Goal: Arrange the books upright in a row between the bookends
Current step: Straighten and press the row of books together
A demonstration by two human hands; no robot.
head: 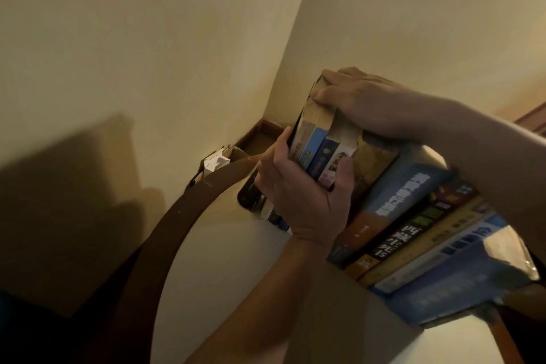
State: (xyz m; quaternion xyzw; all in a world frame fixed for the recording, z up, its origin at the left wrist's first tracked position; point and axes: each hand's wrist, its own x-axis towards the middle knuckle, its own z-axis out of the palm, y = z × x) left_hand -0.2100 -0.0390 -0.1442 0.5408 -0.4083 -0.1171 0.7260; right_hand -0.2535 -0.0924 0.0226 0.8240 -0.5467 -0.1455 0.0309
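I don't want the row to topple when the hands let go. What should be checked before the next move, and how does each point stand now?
1. Left hand grips the spines of the small books: ok.
2. Right hand presses on their top edges: ok.
3. Small books flush with the larger books: cannot tell, blurred.
4. Row upright: not ok, it leans in this view.
5. Bookend at the near end against the last book: cannot tell.
6. Far bookend: cannot tell, hidden behind the hands.
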